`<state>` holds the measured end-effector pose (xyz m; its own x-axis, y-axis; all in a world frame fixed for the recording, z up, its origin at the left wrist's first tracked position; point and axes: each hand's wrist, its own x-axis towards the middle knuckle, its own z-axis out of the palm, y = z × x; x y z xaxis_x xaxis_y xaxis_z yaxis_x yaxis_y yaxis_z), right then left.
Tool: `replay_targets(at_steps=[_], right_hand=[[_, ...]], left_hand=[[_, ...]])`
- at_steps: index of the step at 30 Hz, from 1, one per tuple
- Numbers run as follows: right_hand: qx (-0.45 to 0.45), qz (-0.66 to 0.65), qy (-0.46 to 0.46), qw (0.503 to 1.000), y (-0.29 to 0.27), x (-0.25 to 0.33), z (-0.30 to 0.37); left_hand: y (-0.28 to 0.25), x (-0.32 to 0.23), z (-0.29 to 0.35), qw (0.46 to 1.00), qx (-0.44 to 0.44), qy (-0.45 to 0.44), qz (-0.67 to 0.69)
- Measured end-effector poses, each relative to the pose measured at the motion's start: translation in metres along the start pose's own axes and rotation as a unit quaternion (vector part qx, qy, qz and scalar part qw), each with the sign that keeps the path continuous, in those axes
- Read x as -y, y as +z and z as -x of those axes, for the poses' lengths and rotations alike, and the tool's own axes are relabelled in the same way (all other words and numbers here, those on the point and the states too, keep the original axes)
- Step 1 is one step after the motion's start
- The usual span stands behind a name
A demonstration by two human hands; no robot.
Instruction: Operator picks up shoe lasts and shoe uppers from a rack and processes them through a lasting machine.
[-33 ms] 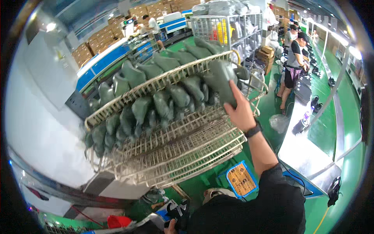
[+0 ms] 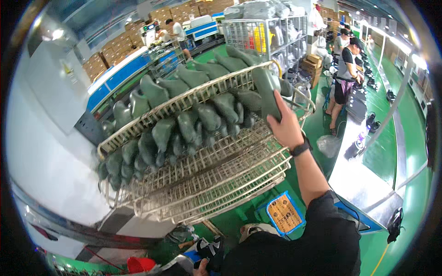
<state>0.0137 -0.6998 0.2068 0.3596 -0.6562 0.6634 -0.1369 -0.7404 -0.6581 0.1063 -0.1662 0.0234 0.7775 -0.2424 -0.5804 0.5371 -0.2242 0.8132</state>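
In the head view, the right hand (image 2: 289, 129) grips a dark green shoe last (image 2: 266, 94) at the right end of the wire rack (image 2: 207, 177), close to the rack's upper right corner. The thumb presses the near face of the last and the index finger lies extended along its right side; the remaining fingers are hidden. A dark wristband (image 2: 300, 147) circles that wrist.

Along the rack's upper edge run two rows of similar dark green lasts, a back row (image 2: 182, 85) behind the top rail and a front row (image 2: 187, 126) before it, the latter reaching to the left end. Bare wire shelves slope below toward the near edge.

The left hand (image 2: 201, 268) is at the bottom of the view, its thumb against a black shoe (image 2: 210, 250); how its other fingers sit I cannot tell. A blue-rimmed brown panel (image 2: 285, 214) is beyond the rack's lower right corner. Farther right, a co-worker (image 2: 346, 69) stands at the left edge of a workbench (image 2: 361, 177).
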Motion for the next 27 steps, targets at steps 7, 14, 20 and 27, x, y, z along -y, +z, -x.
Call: replay_targets(at_steps=[7,14,20,27], right_hand=[[0.096,0.157,0.073,0.98,0.004,-0.108,-0.14],[0.143,0.122,0.056,0.981,0.036,-0.133,-0.165],[-0.091,0.294,0.074,0.949,0.107,-0.063,-0.062],[0.301,0.031,-0.289,0.908,0.249,0.077,0.142]], left_hand=[[0.08,-0.056,-0.064,0.999,0.03,-0.014,-0.027],[0.046,-0.056,-0.062,0.998,-0.05,-0.019,0.041],[-0.049,0.062,0.097,0.964,-0.21,-0.044,0.158],[-0.034,0.262,0.316,0.787,-0.615,-0.044,0.028]])
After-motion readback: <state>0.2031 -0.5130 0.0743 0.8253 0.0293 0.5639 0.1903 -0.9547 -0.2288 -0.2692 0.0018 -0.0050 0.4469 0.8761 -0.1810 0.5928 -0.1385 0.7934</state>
